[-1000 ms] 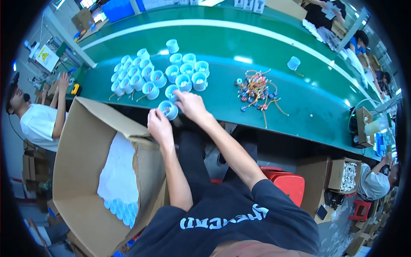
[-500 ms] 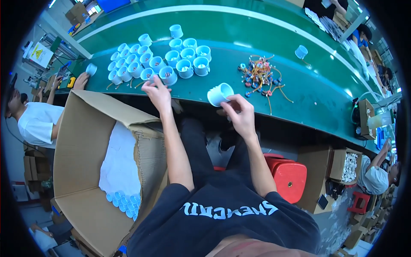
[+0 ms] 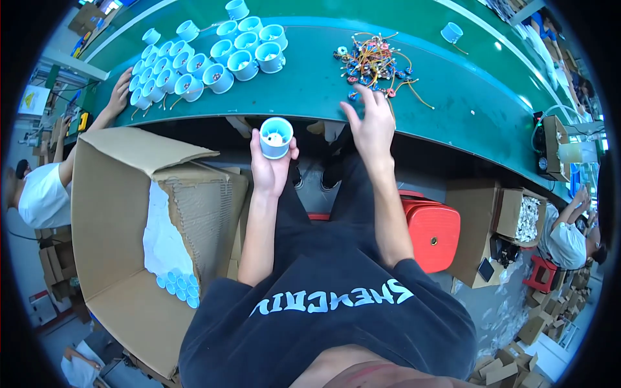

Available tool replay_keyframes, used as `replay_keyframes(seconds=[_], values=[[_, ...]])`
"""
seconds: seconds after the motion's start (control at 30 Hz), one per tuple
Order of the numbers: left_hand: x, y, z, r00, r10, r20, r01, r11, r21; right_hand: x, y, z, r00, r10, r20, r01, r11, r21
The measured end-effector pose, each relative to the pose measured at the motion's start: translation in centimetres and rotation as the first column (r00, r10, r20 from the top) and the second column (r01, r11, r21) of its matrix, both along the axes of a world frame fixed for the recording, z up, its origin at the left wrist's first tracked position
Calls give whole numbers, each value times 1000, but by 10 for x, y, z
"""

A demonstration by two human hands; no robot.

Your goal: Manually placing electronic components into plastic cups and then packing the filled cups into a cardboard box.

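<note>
My left hand (image 3: 270, 171) is closed around a light blue plastic cup (image 3: 275, 150), holding it upright just off the bench's front edge. Some white piece shows inside that cup. At the bench edge, my right hand (image 3: 373, 126) is open and empty, fingers spread just before a tangled heap of small wired parts (image 3: 372, 61) with orange leads and red, blue and black ends. Several more light blue cups (image 3: 217, 77) stand in a group on the left of the bench; many have small parts inside, and some trail wires.
An open cardboard box (image 3: 119, 213) with several blue cups inside stands left of me. A lone cup (image 3: 451, 32) sits on the green bench (image 3: 466, 97). Another person's hand (image 3: 121, 90) rests by the cups at far left. A red stool (image 3: 432, 236) is at my right.
The cup that was in my right hand is gone from it; my left hand, earlier by the grouped cups, now holds a cup. My right hand has moved to the wired parts. The view has shifted.
</note>
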State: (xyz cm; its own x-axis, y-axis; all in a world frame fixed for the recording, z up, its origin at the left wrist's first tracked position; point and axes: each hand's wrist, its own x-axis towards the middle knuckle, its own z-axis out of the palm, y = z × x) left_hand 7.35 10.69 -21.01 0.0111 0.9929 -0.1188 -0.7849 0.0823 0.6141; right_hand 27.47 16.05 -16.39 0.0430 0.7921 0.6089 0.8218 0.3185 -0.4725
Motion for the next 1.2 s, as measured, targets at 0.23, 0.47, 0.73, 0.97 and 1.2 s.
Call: replay_keyframes(seconds=[0.23, 0.47, 0.73, 0.97, 1.2], values=[[1, -7, 16, 982, -67, 176, 48, 993, 111, -4, -5, -2, 985, 104, -137, -117, 989, -93], [5, 0, 19, 937, -43, 346, 2, 993, 119, -15, -47, 42, 782, 241, -575, -183, 970, 158], [30, 9, 4, 963, -114, 245, 114, 993, 17, 18, -4, -2, 592, 229, -772, -290, 955, 61], [42, 15, 9, 934, -106, 341, 102, 994, 30, 12, -19, -2, 450, 233, -862, -415, 909, 29], [24, 18, 6, 932, -17, 363, 11, 1000, 19, -21, -6, -9, 445, 253, -859, -429, 902, 43]])
